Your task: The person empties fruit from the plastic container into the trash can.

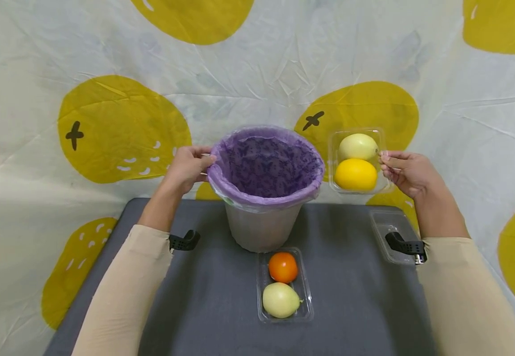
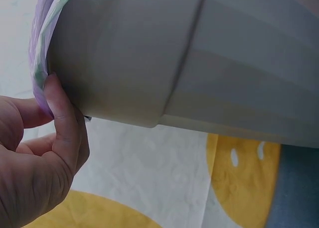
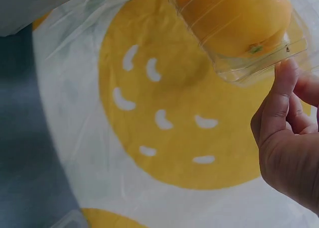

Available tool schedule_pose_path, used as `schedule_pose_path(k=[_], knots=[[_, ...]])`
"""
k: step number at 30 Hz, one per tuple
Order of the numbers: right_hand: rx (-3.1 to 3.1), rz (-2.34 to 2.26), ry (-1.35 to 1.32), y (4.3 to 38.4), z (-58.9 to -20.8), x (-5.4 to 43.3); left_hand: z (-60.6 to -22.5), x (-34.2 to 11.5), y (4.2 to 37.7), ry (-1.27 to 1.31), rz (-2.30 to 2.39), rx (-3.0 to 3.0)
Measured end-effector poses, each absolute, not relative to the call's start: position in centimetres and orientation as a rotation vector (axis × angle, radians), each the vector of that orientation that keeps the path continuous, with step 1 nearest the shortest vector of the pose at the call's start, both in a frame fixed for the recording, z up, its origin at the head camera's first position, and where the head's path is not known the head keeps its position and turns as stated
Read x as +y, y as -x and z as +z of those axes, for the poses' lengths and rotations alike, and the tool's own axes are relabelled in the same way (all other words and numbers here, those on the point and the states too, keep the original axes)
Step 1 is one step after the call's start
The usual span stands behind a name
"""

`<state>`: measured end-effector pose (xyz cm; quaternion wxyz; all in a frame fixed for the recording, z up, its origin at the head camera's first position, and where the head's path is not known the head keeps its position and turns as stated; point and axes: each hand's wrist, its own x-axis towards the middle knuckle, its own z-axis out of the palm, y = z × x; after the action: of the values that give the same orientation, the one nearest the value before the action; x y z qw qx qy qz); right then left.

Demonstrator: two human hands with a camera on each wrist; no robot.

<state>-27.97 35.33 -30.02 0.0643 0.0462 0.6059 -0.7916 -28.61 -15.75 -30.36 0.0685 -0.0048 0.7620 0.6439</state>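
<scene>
beige sleeves [image 1: 119, 287], pale purple-lined bin [image 1: 261, 227] in left hand [image 1: 188, 168], clear fruit tray [image 1: 334, 143] in right hand [image 1: 408, 172]

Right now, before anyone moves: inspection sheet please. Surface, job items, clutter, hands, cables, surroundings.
Surface: dark gray table, trays on it.
Job items: bin with purple liner folded over its rim; raised tray, clear, carrying a pale fruit and a yellow fruit.
Clutter: front tray on the bin's near side, holding an orange fruit and a second pale fruit; spare tray, clear, by the right wrist.
Hands: left hand pinches the lined rim; right hand pinches the raised tray's edge.
Cables: nothing seen.
Surroundings: white cloth printed with yellow shapes.
</scene>
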Motion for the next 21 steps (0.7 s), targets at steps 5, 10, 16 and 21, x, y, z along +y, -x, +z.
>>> schedule_pose_path(k=[5, 10, 16, 21], knots=[[1.835, -2.412, -0.148, 28.4, -27.9, 34.7, -30.3, -15.8, 28.6, 0.011, 1.932, 2.285], [1.812, -2.443, -0.138, 29.1, -25.8, 33.6, -30.3, -15.9, 28.7, 0.004, 1.933, 2.285], [1.827, -2.453, -0.109, 30.0, -24.1, 31.5, -30.3, -15.9, 28.8, -0.001, 1.932, 2.280], [1.861, -2.478, -0.041, 30.4, -23.6, 29.3, -30.3, -15.8, 28.7, 0.008, 1.925, 2.282]])
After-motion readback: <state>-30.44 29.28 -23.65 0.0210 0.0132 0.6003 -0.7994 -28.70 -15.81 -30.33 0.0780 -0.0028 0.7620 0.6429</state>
